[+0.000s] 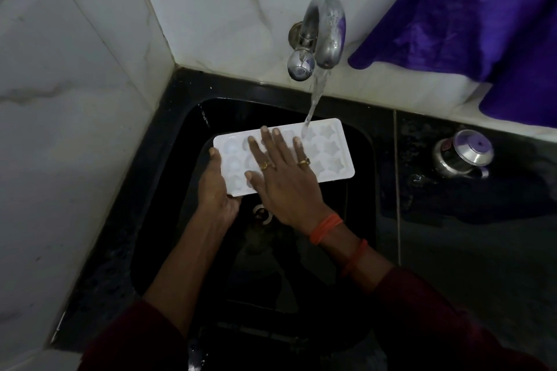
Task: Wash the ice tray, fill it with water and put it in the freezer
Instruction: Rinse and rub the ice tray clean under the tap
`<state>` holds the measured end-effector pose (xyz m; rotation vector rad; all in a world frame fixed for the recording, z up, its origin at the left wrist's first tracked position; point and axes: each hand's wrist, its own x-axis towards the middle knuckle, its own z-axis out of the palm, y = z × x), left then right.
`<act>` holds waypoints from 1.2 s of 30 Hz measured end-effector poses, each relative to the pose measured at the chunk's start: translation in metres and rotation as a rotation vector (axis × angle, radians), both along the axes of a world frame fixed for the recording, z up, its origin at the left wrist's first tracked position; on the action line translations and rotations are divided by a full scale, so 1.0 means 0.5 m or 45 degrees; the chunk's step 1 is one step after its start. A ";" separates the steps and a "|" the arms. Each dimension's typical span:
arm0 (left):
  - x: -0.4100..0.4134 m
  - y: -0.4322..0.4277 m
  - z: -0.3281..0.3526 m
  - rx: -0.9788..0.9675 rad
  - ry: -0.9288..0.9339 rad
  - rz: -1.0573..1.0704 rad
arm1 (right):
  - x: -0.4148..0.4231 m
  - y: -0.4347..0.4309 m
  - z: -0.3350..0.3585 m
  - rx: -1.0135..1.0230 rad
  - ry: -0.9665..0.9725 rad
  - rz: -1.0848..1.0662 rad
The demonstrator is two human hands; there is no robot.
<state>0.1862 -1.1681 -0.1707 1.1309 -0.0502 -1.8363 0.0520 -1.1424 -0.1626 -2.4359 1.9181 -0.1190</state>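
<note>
A white ice tray [330,153] with round and star-shaped cells is held level over the black sink [360,205]. My left hand [215,190] grips its near left corner from below, thumb on the left edge. My right hand [281,172] lies flat on top of the tray's middle, fingers spread over the cells. A steel tap [327,28] on the tiled wall runs, and its stream of water [315,99] lands on the tray just beside my right little finger.
The sink's drain [262,214] shows below the tray. A steel vessel with a lid [462,153] stands on the dark wet counter [482,235] to the right. A purple cloth [470,9] hangs at the upper right. White tiled walls close the left and back.
</note>
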 end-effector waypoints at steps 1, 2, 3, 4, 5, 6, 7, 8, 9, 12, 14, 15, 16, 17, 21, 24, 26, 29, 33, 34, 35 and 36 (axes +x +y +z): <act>0.001 -0.002 -0.004 -0.010 0.002 -0.005 | -0.012 -0.006 0.002 0.007 0.013 -0.022; 0.003 -0.004 -0.004 -0.028 0.009 -0.004 | -0.028 -0.014 0.003 0.009 0.019 -0.053; 0.005 -0.007 -0.004 -0.038 0.007 0.004 | -0.047 -0.022 0.005 0.016 0.015 -0.100; 0.006 -0.009 -0.004 -0.032 -0.006 0.013 | -0.068 -0.029 0.008 0.030 0.007 -0.160; 0.009 -0.012 -0.006 -0.033 -0.023 0.017 | -0.089 -0.034 0.010 0.038 0.000 -0.223; 0.009 -0.014 -0.007 -0.033 -0.041 0.009 | -0.107 -0.036 0.010 0.037 -0.007 -0.276; 0.010 -0.016 -0.010 -0.030 -0.061 0.004 | -0.120 -0.036 0.010 0.041 -0.012 -0.316; 0.008 -0.017 -0.009 -0.027 -0.083 -0.003 | -0.127 -0.034 0.009 0.048 -0.020 -0.342; 0.005 -0.017 -0.009 -0.034 -0.100 -0.015 | -0.128 -0.032 0.006 0.049 -0.029 -0.356; -0.011 -0.012 -0.003 -0.040 -0.124 -0.073 | -0.110 -0.026 0.007 0.030 -0.032 -0.347; -0.022 -0.011 -0.007 -0.029 -0.110 -0.080 | -0.092 -0.024 0.012 0.034 -0.001 -0.268; -0.029 -0.011 -0.009 -0.024 -0.074 -0.108 | -0.080 -0.022 0.014 0.022 0.022 -0.210; -0.039 -0.009 -0.010 -0.023 0.004 -0.142 | -0.064 -0.018 0.014 0.012 0.038 -0.145; -0.048 -0.008 -0.017 -0.017 0.106 -0.158 | -0.046 -0.015 0.011 0.008 0.045 -0.078; -0.081 -0.004 -0.019 0.050 0.388 -0.188 | 0.002 -0.001 -0.004 0.000 0.103 0.035; -0.088 0.002 -0.009 0.098 0.507 -0.204 | -0.016 0.002 -0.008 0.017 0.136 0.053; -0.094 0.007 -0.003 0.116 0.531 -0.218 | -0.030 0.009 -0.011 0.026 0.180 0.094; -0.101 0.006 -0.003 0.127 0.467 -0.215 | -0.061 0.009 -0.004 0.008 0.183 0.095; -0.108 -0.003 -0.003 0.092 0.411 -0.201 | -0.125 -0.003 0.011 -0.015 0.215 -0.113; -0.112 -0.003 0.000 0.085 0.408 -0.206 | -0.131 -0.003 0.014 -0.029 0.206 -0.172; -0.117 -0.004 0.000 0.089 0.405 -0.211 | -0.129 0.001 0.015 -0.037 0.191 -0.198; -0.122 -0.005 -0.001 0.103 0.411 -0.222 | -0.120 0.005 0.015 -0.033 0.175 -0.177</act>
